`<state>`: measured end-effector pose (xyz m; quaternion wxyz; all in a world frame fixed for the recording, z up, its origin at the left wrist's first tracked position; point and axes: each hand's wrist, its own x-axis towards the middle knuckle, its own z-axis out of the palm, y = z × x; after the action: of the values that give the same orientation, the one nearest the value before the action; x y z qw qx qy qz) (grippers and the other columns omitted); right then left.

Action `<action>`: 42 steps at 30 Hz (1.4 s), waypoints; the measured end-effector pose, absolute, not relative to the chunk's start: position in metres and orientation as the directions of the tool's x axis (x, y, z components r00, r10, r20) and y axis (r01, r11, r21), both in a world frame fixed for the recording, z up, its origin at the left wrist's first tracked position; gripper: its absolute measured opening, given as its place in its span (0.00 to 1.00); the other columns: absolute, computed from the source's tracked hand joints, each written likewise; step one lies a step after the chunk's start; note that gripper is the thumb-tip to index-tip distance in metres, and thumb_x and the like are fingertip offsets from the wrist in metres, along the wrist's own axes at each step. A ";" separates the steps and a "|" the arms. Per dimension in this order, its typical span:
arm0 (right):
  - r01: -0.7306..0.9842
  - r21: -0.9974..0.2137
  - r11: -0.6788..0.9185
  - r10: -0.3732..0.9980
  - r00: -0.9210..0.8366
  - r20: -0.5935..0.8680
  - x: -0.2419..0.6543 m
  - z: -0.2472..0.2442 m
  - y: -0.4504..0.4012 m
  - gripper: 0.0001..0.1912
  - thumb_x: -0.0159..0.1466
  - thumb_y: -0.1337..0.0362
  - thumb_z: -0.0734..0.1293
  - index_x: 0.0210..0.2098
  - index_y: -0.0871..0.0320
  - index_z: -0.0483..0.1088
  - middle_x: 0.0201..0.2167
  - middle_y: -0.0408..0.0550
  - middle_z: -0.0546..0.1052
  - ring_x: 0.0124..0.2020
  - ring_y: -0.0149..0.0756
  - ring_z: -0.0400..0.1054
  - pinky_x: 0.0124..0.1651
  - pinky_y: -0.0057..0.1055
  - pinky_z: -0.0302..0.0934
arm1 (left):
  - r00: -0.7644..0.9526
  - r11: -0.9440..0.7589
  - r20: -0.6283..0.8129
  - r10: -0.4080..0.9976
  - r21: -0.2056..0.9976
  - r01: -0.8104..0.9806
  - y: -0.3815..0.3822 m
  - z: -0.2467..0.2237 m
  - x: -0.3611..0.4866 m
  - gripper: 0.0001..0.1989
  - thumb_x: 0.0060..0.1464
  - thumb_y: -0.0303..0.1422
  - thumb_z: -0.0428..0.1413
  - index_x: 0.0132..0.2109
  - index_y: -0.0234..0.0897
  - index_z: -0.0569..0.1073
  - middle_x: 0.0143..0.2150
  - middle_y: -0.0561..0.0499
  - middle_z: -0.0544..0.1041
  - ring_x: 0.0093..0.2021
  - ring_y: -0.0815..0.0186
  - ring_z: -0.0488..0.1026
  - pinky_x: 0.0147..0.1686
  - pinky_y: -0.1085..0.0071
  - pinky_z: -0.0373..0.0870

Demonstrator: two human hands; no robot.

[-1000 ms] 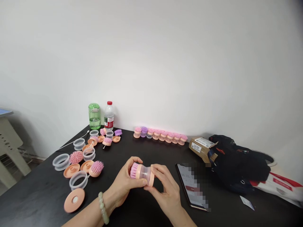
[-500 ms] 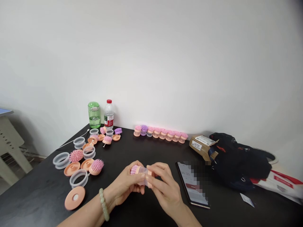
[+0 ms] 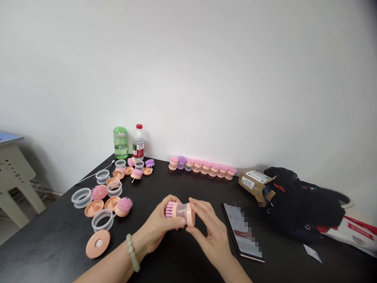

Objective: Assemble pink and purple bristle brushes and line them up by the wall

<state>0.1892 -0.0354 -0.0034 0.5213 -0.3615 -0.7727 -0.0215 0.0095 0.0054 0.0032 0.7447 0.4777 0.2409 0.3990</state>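
Observation:
A scrub brush (image 3: 182, 212) with pink bristles, a clear middle ring and a peach base lies sideways between my hands, above the black table. My left hand (image 3: 160, 225) is wrapped round its bristle end, with the thumb on the clear ring. The fingertips and thumb of my right hand (image 3: 209, 228) pinch the peach base at the other end. To the left lie loose clear rings (image 3: 102, 221), peach discs (image 3: 98, 243) and bristle heads (image 3: 123, 206). Several whole brushes (image 3: 205, 168) stand in a row along the wall.
A green bottle (image 3: 120, 143) and a red-capped bottle (image 3: 138, 143) stand at the back left. A phone (image 3: 243, 232) lies right of my hands. Beyond it are a cardboard box (image 3: 255, 184), a dark bag (image 3: 306, 204) and a small card (image 3: 312, 253).
My right fingers have shifted to the outer edge of the peach base, uncovering more of the brush's clear ring and base. The view has shifted slightly.

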 end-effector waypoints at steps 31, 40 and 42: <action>0.437 -0.847 0.302 0.934 0.043 0.355 0.185 -0.031 -0.026 0.23 0.62 0.60 0.67 0.57 0.54 0.64 0.52 0.55 0.74 0.42 0.41 0.76 0.42 0.38 0.73 | 0.320 -0.560 0.472 0.821 0.773 0.298 0.022 -0.010 0.003 0.23 0.49 0.23 0.59 0.52 0.43 0.67 0.46 0.50 0.70 0.47 0.60 0.69 0.48 0.61 0.68; 0.560 -0.746 0.362 0.893 0.021 0.449 0.185 -0.041 -0.022 0.19 0.61 0.63 0.66 0.52 0.53 0.72 0.55 0.53 0.73 0.42 0.39 0.75 0.41 0.36 0.75 | 0.194 -0.419 0.386 0.902 0.674 0.608 0.058 -0.030 -0.015 0.28 0.48 0.17 0.53 0.57 0.37 0.64 0.52 0.43 0.69 0.56 0.52 0.66 0.58 0.53 0.62; 0.560 -0.742 0.368 0.892 0.011 0.451 0.185 -0.042 -0.022 0.19 0.60 0.64 0.66 0.51 0.53 0.73 0.54 0.53 0.74 0.40 0.39 0.76 0.41 0.36 0.75 | 0.195 -0.409 0.368 0.909 0.702 0.584 0.060 -0.032 -0.017 0.28 0.47 0.18 0.54 0.56 0.37 0.64 0.51 0.44 0.69 0.55 0.53 0.67 0.57 0.55 0.63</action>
<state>0.1851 -0.0216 -0.0421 0.4700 -0.5334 -0.6807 0.1766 -0.0168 0.0605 -0.0318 0.2094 0.7439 0.5017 0.3886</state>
